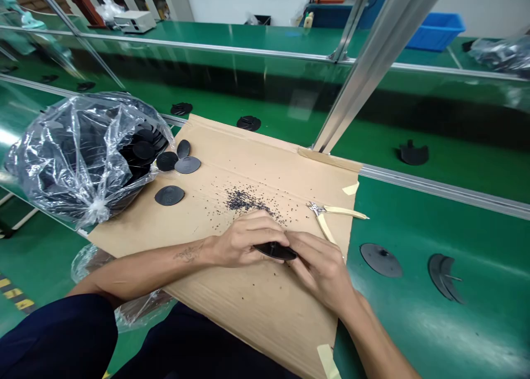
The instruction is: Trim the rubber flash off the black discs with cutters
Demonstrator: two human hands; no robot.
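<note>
1. head view: left hand curled nearly closed around one end of a black plastic disc, held just above a cardboard sheet.
2. right hand half closed, pinching the disc's other end.
3. yellow-handled side cutters lie just beyond the right hand, near scattered black shavings.

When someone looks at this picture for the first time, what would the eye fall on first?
First come the left hand and right hand, at the centre, holding a black plastic piece just below a scatter of dark crumbs on a cardboard sheet. To the left, a large clear plastic bag of black plastic discs stands out. Pale-handled side cutters lie to the right.
</note>
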